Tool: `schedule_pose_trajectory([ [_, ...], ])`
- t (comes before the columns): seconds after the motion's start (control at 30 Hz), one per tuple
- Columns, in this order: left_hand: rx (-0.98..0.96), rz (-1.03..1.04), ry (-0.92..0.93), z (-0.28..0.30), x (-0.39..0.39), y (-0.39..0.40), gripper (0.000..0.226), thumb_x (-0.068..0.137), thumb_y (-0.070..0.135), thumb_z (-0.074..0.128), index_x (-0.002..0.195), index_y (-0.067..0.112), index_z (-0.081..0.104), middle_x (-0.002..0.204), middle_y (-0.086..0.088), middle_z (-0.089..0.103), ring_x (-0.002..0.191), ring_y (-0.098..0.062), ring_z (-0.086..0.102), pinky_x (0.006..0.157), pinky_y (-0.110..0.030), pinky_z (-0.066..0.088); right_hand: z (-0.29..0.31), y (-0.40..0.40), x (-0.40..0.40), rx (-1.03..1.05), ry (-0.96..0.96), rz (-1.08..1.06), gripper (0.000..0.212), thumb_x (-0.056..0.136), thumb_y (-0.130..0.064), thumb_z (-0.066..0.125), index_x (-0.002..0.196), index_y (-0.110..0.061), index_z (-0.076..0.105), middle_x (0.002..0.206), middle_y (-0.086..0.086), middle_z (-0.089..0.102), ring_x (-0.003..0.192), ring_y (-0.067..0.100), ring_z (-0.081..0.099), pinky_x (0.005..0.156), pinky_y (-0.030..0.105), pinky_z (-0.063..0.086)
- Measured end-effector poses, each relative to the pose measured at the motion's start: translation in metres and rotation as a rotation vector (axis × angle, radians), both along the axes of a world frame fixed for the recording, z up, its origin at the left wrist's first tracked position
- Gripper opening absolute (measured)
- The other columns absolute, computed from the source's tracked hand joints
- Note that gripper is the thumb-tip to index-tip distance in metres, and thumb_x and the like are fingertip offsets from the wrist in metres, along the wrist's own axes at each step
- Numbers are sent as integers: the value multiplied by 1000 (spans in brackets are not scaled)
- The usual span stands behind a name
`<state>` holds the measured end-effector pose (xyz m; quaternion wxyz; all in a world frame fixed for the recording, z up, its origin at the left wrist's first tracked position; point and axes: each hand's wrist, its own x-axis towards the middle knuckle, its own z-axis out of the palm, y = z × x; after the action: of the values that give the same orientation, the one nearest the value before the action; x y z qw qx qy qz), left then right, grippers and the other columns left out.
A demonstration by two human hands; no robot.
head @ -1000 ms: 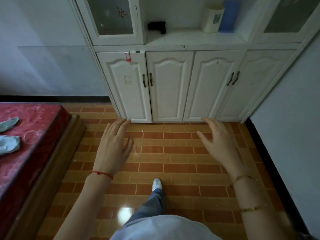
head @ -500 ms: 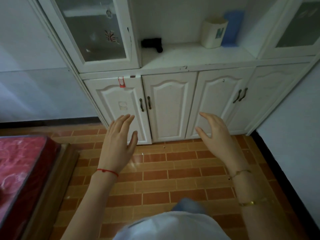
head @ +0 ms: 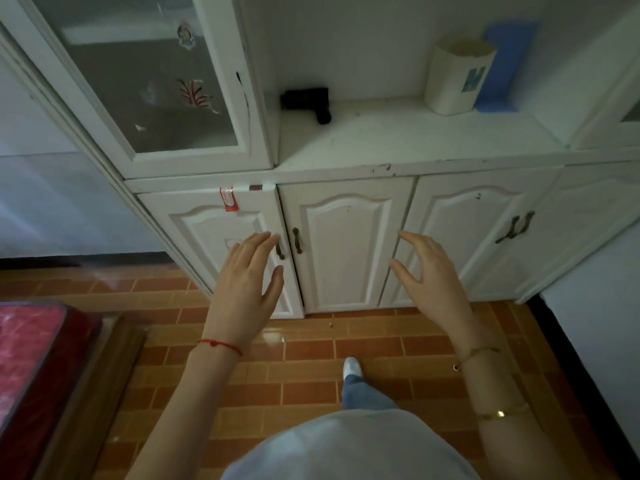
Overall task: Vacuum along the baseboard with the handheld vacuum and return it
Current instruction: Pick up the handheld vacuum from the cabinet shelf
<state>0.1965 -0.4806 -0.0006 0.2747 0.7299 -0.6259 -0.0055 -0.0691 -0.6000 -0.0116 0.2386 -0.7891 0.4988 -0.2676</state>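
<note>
At nine o'clock a red-covered bed (head: 31, 358) is seen, now cut off at the frame edge where a second ago more of it showed. The left hand (head: 242, 292) is held out empty, fingers loosely spread, in front of the lower cabinet door (head: 221, 258) without clear contact. At twelve o'clock the handheld vacuum (head: 306, 102), a dark object, lies on the white shelf (head: 398, 140) of the cabinet, well apart from both hands; it has come lower and larger in view than before, as the view has been raised and brought closer. The right hand (head: 429, 275) is likewise empty, fingers slightly curled and apart. At two o'clock a cream container (head: 457, 77) stands beside a blue object (head: 505, 64). The approach is judged nearly complete; the vacuum is not yet picked up, and a reach upward is called for.
</note>
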Motion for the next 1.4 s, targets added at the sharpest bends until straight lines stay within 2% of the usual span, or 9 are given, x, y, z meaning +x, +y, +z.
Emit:
schedule_pose_trajectory([
  [0.23,-111,15,7,21,19,-129,46,98,20,55,143,10,50,145,-9,52,138,-24,42,117,-50,35,36,-144,32,-112,-84,75,47,96,-29,58,141,-17,47,140,-1,51,130,13,44,110,28,33],
  [0.4,-139,39,9,28,32,-205,42,99,20,53,140,10,52,141,-8,54,133,-22,45,115,-48,37,50,-222,61,-151,-87,103,44,97,-28,57,138,-16,50,136,-2,54,126,12,45,100,6,24],
  [0.5,-146,25,-4,26,42,-241,41,98,19,54,138,9,53,137,-9,56,129,-24,49,114,-42,39,47,-256,79,-142,-67,102,44,96,-29,57,137,-15,51,136,-1,54,129,15,45,103,16,26],
  [0.63,-115,11,-24,9,58,-283,40,98,19,54,136,7,55,135,-10,57,127,-25,51,111,-34,38,36,-293,101,-95,-48,106,44,97,-29,56,138,-14,50,137,0,54,130,16,43,103,17,25],
  [0.83,-84,13,-26,-23,84,-338,33,95,14,55,127,7,60,126,-9,61,116,-27,57,101,-35,45,31,-357,147,-4,-53,57,44,96,-30,58,134,-10,53,134,6,56,125,23,50,102,26,35],
  [1.0,-1,13,0,-46,95,-373,35,92,20,45,120,8,63,118,-9,63,110,-30,58,95,-39,48,27,-412,195,91,-54,41,48,96,-33,58,135,-5,53,134,12,56,123,27,53,103,34,41],
  [1.2,-55,79,50,-70,95,-391,16,88,17,61,104,14,63,110,-5,63,105,-28,56,93,-40,45,11,-462,249,184,34,47,57,93,-41,59,134,-1,53,132,20,54,122,35,51,103,39,41],
  [1.33,-79,94,41,-75,96,-394,18,85,15,61,103,13,64,110,-5,62,108,-27,56,96,-41,43,1,-485,274,220,72,14,59,92,-46,59,127,2,56,126,21,56,116,34,54,94,34,45],
  [1.4,-84,92,29,-76,96,-394,21,83,13,62,104,12,65,110,-6,63,107,-27,57,96,-41,43,-3,-491,284,252,67,-20,50,90,-50,59,107,-3,62,110,18,58,105,32,57,77,32,45],
])
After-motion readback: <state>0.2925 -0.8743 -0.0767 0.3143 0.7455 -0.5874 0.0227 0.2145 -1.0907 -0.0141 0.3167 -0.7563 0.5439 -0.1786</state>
